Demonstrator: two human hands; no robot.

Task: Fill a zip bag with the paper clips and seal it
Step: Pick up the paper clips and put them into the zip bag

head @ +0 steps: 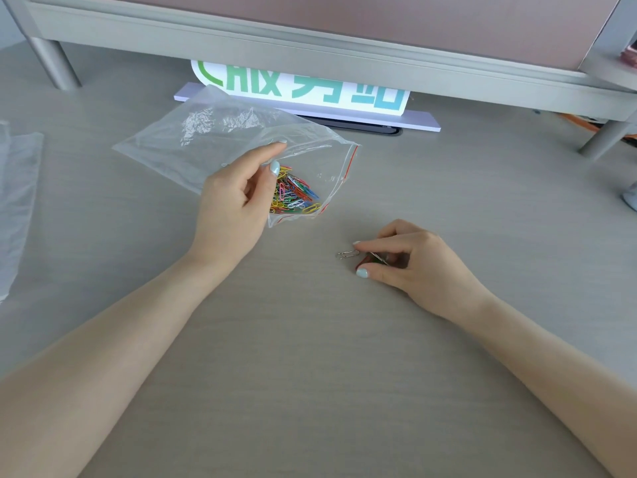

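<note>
At far left of the frame: a sheet of clear plastic (19,188), flat on the table (310,357), idle.

Upper left of centre: zip bag (213,139), clear with a red seal strip, mouth facing right and unsealed. A heap of coloured paper clips (293,194) lies inside, near the mouth.

Centre: left hand (234,201), thumb and fingers curled on the bag's near edge, holding it.

Upper centre: white sign (310,88) with green lettering, under a grey shelf.

Right of centre: right hand (410,260), fingertips pinched on a few last clips; one silver clip (346,254) pokes out on the table.

Step judged: gathering stragglers, filling nearly done. Next move calls for lifting these to the mouth, dropping them in, then pressing the strip closed.
</note>
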